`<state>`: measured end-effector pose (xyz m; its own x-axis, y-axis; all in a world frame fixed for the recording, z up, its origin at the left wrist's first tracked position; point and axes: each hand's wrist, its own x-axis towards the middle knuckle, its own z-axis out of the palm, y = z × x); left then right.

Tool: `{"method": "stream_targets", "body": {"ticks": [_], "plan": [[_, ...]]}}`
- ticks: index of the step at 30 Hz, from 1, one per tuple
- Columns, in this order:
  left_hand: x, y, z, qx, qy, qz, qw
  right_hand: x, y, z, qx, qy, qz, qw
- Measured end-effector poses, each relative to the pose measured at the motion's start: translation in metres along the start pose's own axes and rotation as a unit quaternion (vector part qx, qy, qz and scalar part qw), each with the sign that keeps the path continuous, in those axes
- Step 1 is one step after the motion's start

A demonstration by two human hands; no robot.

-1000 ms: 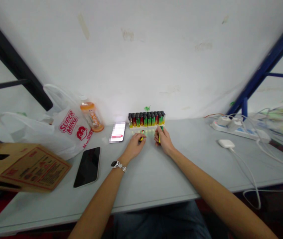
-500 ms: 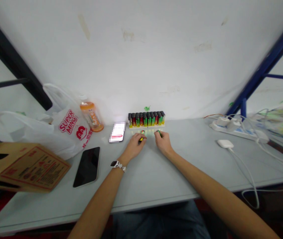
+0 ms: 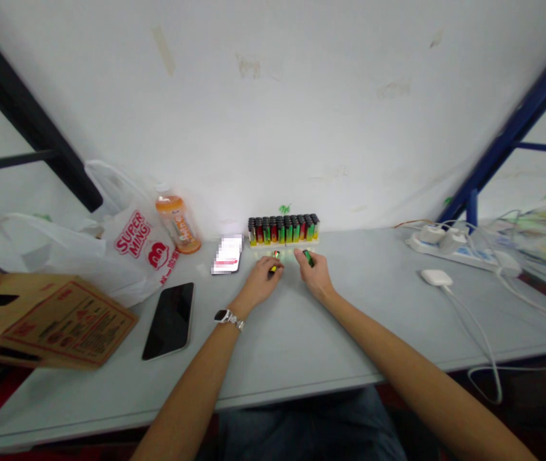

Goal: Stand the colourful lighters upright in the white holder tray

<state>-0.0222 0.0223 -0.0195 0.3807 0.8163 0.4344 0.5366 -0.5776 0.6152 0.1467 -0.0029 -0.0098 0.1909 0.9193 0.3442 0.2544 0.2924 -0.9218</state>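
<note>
- Head view, looking down a pale grey table (image 3: 302, 346): both bare forearms stretch far forward, so the hands are small and their fingers hard to make out.
- Left hand (image 3: 259, 284), with a dark-faced wristwatch (image 3: 225, 316) on its wrist, has its fingers curled together round a small yellow lighter (image 3: 273, 266); only the lighter's far end shows past the fingertips.
- Right hand (image 3: 315, 275) pinches a small green lighter (image 3: 307, 257) at its fingertips; most of the lighter's body is hidden by the fingers.
- Both lighters sit just in front of a long tray of upright red, green and yellow lighters with black tops (image 3: 283, 230), which stands against the white wall.
- White card (image 3: 227, 254) left of the tray is blurred out, so its print is unreadable.
- Black smartphone (image 3: 170, 320) lies face up near the left forearm.
- Brown cardboard box (image 3: 47, 320) is cut off at the left edge.
- White power strip (image 3: 455, 251) and its cables run out of sight on the right.
</note>
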Motion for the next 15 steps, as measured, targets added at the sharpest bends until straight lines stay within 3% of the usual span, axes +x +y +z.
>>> {"method": "stream_targets", "body": {"ticks": [15], "plan": [[0.0012,-0.0012,0.0005,-0.002,-0.002,0.001,1.0,0.0022,0.0047,0.0037,-0.032,-0.021,-0.023,0.999]]}}
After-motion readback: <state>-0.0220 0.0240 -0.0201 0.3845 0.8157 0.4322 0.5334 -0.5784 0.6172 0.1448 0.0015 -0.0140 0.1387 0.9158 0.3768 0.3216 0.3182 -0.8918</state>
